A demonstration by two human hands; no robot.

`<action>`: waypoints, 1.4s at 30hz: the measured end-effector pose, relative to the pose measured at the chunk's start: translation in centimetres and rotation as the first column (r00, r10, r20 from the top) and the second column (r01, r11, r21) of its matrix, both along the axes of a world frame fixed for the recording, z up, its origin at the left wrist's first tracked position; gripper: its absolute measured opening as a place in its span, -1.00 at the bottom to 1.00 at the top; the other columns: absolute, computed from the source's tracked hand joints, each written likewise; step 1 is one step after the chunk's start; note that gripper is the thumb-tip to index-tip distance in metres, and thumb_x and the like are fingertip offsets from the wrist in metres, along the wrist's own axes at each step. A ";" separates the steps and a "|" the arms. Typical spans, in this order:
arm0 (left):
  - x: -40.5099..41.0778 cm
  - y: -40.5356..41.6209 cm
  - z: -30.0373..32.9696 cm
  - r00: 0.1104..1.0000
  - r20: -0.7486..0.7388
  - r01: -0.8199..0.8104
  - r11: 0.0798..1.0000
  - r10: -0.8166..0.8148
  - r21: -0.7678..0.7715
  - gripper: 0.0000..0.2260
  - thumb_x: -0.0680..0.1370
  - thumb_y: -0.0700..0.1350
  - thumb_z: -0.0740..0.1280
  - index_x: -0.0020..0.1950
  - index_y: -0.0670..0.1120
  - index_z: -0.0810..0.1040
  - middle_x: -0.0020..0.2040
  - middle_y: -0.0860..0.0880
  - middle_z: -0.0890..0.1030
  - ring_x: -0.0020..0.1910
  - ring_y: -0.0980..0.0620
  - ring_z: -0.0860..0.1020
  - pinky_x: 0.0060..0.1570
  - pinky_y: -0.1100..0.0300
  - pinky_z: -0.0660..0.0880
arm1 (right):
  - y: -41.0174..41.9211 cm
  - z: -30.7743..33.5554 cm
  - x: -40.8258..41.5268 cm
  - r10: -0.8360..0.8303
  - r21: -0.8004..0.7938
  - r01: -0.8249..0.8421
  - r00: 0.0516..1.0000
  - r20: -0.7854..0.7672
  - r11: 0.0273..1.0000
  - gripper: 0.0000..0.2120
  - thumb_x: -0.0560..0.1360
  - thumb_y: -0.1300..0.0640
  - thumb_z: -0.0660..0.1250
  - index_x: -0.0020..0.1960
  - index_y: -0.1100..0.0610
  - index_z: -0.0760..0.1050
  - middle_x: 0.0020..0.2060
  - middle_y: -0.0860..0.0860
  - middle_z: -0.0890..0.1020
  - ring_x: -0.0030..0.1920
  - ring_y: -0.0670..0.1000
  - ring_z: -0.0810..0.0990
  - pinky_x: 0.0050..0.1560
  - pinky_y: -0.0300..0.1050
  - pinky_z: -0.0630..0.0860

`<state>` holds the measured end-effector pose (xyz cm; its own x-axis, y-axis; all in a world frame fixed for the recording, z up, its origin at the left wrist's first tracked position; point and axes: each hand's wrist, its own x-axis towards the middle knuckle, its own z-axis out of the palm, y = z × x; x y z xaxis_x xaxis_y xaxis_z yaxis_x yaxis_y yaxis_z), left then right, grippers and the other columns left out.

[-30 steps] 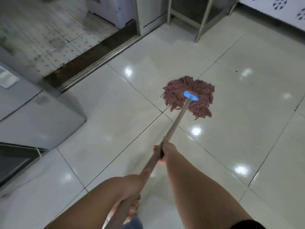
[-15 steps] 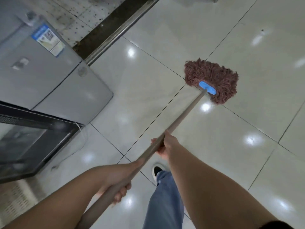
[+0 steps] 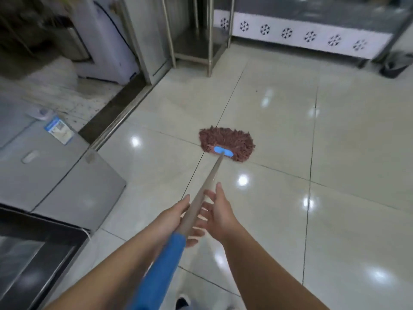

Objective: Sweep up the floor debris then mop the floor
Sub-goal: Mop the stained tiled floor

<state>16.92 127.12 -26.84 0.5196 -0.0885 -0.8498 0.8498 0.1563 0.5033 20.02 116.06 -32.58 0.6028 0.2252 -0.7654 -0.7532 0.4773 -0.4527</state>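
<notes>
Glossy pale floor tiles (image 3: 279, 220) are filling most of the view, throwing back ceiling lights, and no debris is showing on them apart from one dark speck far ahead, so the mopping step is judged to be the one in hand.

Nearest, the blue grip of the mop handle (image 3: 196, 211) is running up between two forearms. The left hand (image 3: 172, 218) is lying along the handle's left side with its fingers reaching under it; whether they are closing round it cannot be told. The right hand (image 3: 220, 214) is spreading wide just beside the handle, fingers straight, gripping nothing. The next move is probably calling for that hand to close on the handle before a further stroke.

Further out, the mop head (image 3: 226, 143) is resting flat on the tiles, over a grout line.

To the left, a grey cabinet (image 3: 55, 175) and a dark glass-fronted unit (image 3: 33, 265) are hemming in that side, and a metal door threshold (image 3: 116, 121) is marking the tile's edge. Open room is lying ahead and to the right. At the far end, steel legs (image 3: 210, 52), a white snowflake-patterned panel (image 3: 310, 39) and a dark bin (image 3: 394, 64) are bounding the floor.
</notes>
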 end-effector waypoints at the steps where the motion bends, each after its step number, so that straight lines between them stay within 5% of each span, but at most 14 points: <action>1: 0.1 -0.3 1.4 0.998 0.048 -0.034 0.999 0.035 -0.032 -0.55 0.60 0.14 0.10 0.21 -0.18 0.51 -0.14 -0.19 0.61 -0.29 -0.06 0.58 -0.37 0.18 0.47 | -0.4 1.8 0.1 0.021 -0.024 -0.019 0.998 0.056 1.000 -0.54 0.59 -0.25 -0.06 0.20 0.04 0.38 0.04 0.13 0.56 -0.23 0.03 0.58 -0.29 -0.14 0.53; 6: 0.8 -0.8 5.9 0.948 0.296 -0.073 0.987 0.112 -0.141 -0.60 0.60 0.10 0.09 0.31 -0.10 0.41 0.22 -0.18 0.52 0.04 -0.07 0.50 -0.14 0.09 0.45 | -1.0 8.2 1.0 0.142 -0.275 -0.073 0.961 0.239 0.959 -0.32 0.53 -0.36 -0.16 0.31 0.04 0.44 -0.14 0.03 0.57 -0.05 0.01 0.56 0.10 -0.06 0.46; 11: 0.9 0.2 7.8 0.913 0.404 0.048 0.998 -0.059 0.038 -0.65 0.61 0.11 0.07 -0.12 0.01 0.59 -0.28 0.05 0.70 -0.11 0.04 0.56 -0.21 0.13 0.45 | 0.1 11.3 -0.7 0.196 -0.355 -0.091 0.942 0.272 0.930 -0.29 0.52 -0.37 -0.20 0.39 0.03 0.36 0.23 0.11 0.52 0.09 0.03 0.51 0.29 0.02 0.35; 15: 1.4 0.9 8.6 0.876 0.452 0.139 0.985 -0.169 0.100 -0.56 0.60 0.19 0.05 -0.20 0.04 0.63 -0.27 0.10 0.69 -0.07 0.10 0.56 -0.13 0.13 0.44 | 1.1 13.3 -1.9 0.134 -0.365 -0.013 0.942 0.306 0.931 -0.33 0.53 -0.36 -0.20 0.38 -0.01 0.36 0.18 0.03 0.56 0.06 0.00 0.52 0.23 0.00 0.35; 20: 2.9 -0.5 9.4 0.863 0.471 0.174 0.983 -0.182 0.062 -0.60 0.58 0.22 0.05 -0.01 0.03 0.59 -0.04 0.01 0.63 0.00 0.08 0.55 -0.16 0.13 0.44 | 0.1 14.8 -0.9 0.038 -0.373 0.125 0.916 0.400 0.919 -0.37 0.51 -0.37 -0.22 -0.03 -0.04 0.51 -0.18 -0.06 0.62 -0.12 -0.07 0.56 0.09 -0.05 0.38; 24: 5.3 -1.4 9.9 0.832 0.519 0.206 0.978 -0.196 0.038 -0.50 0.59 0.22 -0.01 0.26 -0.02 0.53 0.16 0.00 0.59 0.19 0.04 0.50 -0.08 0.10 0.40 | -1.7 15.0 1.6 -0.003 -0.362 0.174 0.904 0.428 0.916 -0.25 0.50 -0.38 -0.26 0.11 0.04 0.55 -0.20 -0.06 0.63 -0.13 -0.07 0.57 0.08 -0.04 0.39; 27: 8.8 -2.4 10.1 0.787 0.596 0.217 0.976 -0.162 -0.021 -0.50 0.58 0.23 -0.03 0.25 0.03 0.54 0.11 0.02 0.64 0.15 0.07 0.54 0.05 0.09 0.43 | -3.1 15.5 5.1 -0.015 -0.312 0.189 0.874 0.485 0.931 -0.21 0.51 -0.38 -0.24 0.25 0.09 0.52 -0.20 0.00 0.66 -0.17 -0.03 0.64 0.00 -0.07 0.49; 29: 12.2 -3.7 11.0 0.734 0.662 0.211 0.977 -0.153 -0.009 -0.56 0.58 0.24 -0.05 0.17 0.13 0.55 0.03 0.06 0.66 0.08 0.11 0.57 0.03 0.15 0.48 | -4.4 16.4 8.5 -0.003 -0.274 0.176 0.847 0.532 0.946 -0.25 0.50 -0.39 -0.22 0.33 0.04 0.45 -0.05 0.09 0.67 -0.03 0.06 0.65 0.12 0.01 0.50; 32: 18.2 -6.3 13.4 0.636 0.744 0.188 0.976 -0.203 0.106 -0.59 0.60 0.21 -0.14 0.11 0.25 0.49 0.00 0.12 0.64 0.04 0.16 0.54 0.07 0.18 0.40 | -6.7 18.1 14.2 0.078 -0.312 0.158 0.775 0.627 0.937 -0.30 0.53 -0.33 -0.28 0.41 -0.01 0.34 0.20 0.11 0.57 0.28 0.06 0.47 0.33 0.05 0.32; 37: 28.3 -11.1 16.5 0.544 0.765 0.134 0.936 -0.345 0.327 -0.54 0.62 0.16 -0.18 0.37 0.15 0.37 0.46 0.02 0.28 0.41 0.01 0.23 0.31 0.01 0.23 | -10.9 20.6 22.9 0.178 -0.407 0.249 0.621 0.763 0.879 -0.60 0.62 -0.14 -0.19 0.14 -0.14 0.41 -0.03 -0.13 0.53 0.05 -0.19 0.47 0.13 -0.20 0.34; 40: 33.5 -13.1 16.9 0.533 0.749 0.173 0.917 -0.394 0.359 -0.50 0.61 0.17 -0.21 0.39 0.13 0.36 0.48 0.07 0.24 0.46 0.05 0.16 0.36 0.01 0.15 | -13.0 21.7 27.5 0.332 -0.540 0.314 0.525 0.784 0.781 -0.78 0.64 -0.02 -0.01 0.13 -0.07 0.39 -0.10 -0.25 0.49 -0.07 -0.29 0.46 -0.10 -0.43 0.35; 42: 36.1 -14.2 16.5 0.538 0.743 0.230 0.918 -0.397 0.324 -0.48 0.60 0.21 -0.24 0.41 0.16 0.32 0.44 0.11 0.31 0.44 0.09 0.20 0.26 0.03 0.18 | -13.9 21.7 30.2 0.417 -0.611 0.368 0.485 0.769 0.701 -0.78 0.63 0.03 0.08 0.20 0.05 0.39 -0.06 -0.13 0.55 -0.07 -0.26 0.50 -0.10 -0.44 0.40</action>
